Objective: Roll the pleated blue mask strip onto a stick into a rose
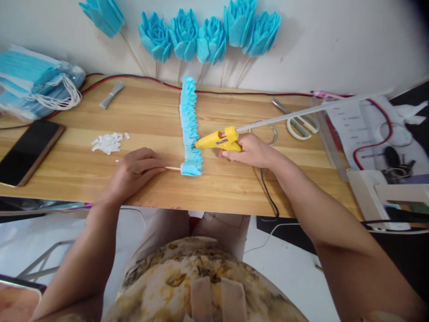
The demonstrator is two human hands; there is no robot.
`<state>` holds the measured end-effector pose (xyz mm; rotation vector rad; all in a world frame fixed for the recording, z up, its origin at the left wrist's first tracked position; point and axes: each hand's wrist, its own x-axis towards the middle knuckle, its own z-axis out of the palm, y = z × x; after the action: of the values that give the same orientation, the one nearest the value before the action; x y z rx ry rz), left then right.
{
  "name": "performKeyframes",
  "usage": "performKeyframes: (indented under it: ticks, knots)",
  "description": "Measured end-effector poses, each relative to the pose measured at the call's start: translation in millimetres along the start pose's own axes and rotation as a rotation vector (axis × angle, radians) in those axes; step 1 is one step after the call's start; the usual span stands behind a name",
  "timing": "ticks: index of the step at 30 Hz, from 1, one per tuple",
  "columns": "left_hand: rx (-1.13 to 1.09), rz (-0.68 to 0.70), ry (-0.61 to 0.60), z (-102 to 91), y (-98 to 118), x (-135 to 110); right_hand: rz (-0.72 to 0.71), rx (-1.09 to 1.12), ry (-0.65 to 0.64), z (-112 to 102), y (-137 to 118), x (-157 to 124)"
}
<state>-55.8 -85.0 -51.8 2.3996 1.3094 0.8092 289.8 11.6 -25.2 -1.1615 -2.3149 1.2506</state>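
Note:
My left hand (142, 167) pinches a thin wooden stick (173, 168) low on the table. The stick's far end meets the near end of a blue pleated strip (189, 120), which lies lengthwise away from me and is rolled or folded over at that end. In my right hand (250, 150) is a yellow hot glue gun (217, 139), a long glue stick (288, 117) jutting from its back. The gun's nozzle points left at the pleated edge of the strip, touching it or just above; I cannot tell which.
Several blue fabric flowers (184, 33) on sticks lean at the wall. Left are blue face masks (33, 78), a phone (30, 152), and white scraps (109, 143). Right are scissors (298, 123), a tape roll (273, 134) and papers (378, 129). The gun's cord (266, 190) hangs over the table's front edge.

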Motion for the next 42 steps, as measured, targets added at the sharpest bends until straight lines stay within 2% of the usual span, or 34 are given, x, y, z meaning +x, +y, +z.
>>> performKeyframes:
  ticks: [6, 13, 19, 42]
  knots:
    - [0.019, -0.069, -0.031, -1.4, -2.0, -0.7, 0.039, 0.117, -0.046, -0.7, 4.9, 1.3]
    - [0.050, -0.074, -0.024, 2.0, 0.3, 0.8, 0.042, 0.117, -0.057, -1.1, 5.3, 0.9]
    - [0.101, -0.097, 0.029, 5.4, 2.1, 1.8, 0.047, 0.130, -0.048, -0.2, 6.6, 2.1]
    - [0.087, -0.111, 0.040, 2.5, 1.6, 2.9, -0.013, 0.094, -0.046, -0.3, 8.4, 2.3]
